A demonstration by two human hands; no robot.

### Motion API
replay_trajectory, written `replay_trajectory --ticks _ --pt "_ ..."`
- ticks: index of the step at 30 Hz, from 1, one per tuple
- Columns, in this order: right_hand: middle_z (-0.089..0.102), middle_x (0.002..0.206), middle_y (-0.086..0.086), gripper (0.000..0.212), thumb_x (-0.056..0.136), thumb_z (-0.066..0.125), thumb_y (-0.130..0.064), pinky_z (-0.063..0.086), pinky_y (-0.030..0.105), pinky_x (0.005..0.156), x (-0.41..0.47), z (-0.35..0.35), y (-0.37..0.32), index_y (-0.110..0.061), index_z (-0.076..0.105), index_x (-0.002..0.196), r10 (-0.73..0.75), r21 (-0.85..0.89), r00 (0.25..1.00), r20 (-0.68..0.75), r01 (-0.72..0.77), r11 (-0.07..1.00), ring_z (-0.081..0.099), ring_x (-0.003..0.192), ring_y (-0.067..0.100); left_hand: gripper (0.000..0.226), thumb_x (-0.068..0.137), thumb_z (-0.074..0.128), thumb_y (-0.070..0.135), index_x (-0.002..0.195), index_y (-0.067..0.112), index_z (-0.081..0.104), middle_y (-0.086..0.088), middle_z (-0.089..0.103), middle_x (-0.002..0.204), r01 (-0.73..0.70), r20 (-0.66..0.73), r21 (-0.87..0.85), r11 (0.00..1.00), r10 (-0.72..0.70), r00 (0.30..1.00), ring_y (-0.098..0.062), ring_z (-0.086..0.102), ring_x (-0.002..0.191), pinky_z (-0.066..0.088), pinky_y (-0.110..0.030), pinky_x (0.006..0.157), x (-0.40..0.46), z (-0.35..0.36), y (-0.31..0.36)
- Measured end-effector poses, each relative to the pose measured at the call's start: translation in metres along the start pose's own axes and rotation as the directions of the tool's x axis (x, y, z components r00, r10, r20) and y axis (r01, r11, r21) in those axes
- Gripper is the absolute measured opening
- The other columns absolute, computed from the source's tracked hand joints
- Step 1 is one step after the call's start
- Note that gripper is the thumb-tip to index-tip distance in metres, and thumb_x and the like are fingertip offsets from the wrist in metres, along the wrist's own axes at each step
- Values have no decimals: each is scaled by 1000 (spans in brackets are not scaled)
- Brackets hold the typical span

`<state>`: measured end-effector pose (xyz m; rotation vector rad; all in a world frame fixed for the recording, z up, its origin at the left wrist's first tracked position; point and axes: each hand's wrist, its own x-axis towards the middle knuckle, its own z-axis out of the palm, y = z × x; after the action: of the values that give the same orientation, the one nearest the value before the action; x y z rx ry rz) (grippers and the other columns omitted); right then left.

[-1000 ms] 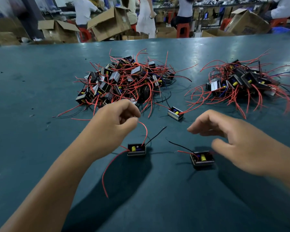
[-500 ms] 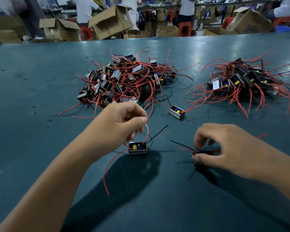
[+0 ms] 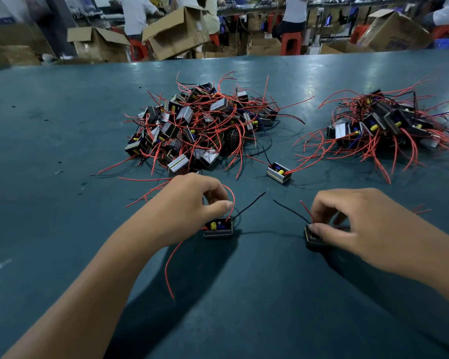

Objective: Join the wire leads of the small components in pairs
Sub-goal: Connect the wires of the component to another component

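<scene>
Two small black boxed components lie on the green table in front of me. The left component (image 3: 218, 228) shows yellow and blue parts, a looping red lead and a black lead (image 3: 249, 206) pointing up-right. My left hand (image 3: 189, 203) curls over it and pinches its red lead (image 3: 232, 200). The right component (image 3: 315, 239) sits under my right hand (image 3: 355, 224), whose fingers and thumb grip it. Its black lead (image 3: 290, 210) points up-left toward the other black lead, and the two tips stay apart.
A big heap of components with red leads (image 3: 200, 125) lies at the table's middle, a second heap (image 3: 381, 128) at the right. One loose component (image 3: 279, 173) sits between them. Cardboard boxes (image 3: 176, 32) and seated people line the far edge.
My right hand came down from hovering and took hold of the right component. My left hand moved lower over the left component and kept its pinch on the red lead.
</scene>
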<state>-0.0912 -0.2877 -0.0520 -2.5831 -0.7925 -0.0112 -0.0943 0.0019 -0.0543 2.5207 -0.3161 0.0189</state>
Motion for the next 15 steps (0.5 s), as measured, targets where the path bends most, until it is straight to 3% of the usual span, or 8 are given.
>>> replay_trajectory --ticks 5,9,15 --pt "66 79 -26 14 85 68 -34 45 17 71 -1 1 1 -30 58 76 46 65 999 -17 -45 997 63 74 -1 11 92 71 26 82 27 69 12 62 72 -38 103 10 999 37 994 2 51 57 37 -10 57 2 6 0" --pt "66 79 -27 12 86 69 -30 46 17 73 0 3 1 -32 60 78 62 92 997 -38 -58 994 63 75 -1 14 94 68 24 81 30 66 17 62 73 -49 123 4 999 48 991 0 52 60 38 -11 57 2 7 0" --pt "68 79 -23 15 87 71 -22 46 15 70 2 9 4 -32 60 87 102 151 992 -81 -89 985 64 73 -1 15 90 69 18 87 29 60 14 59 80 -114 55 28 993 112 992 -1 50 62 37 -11 59 -1 11 5"
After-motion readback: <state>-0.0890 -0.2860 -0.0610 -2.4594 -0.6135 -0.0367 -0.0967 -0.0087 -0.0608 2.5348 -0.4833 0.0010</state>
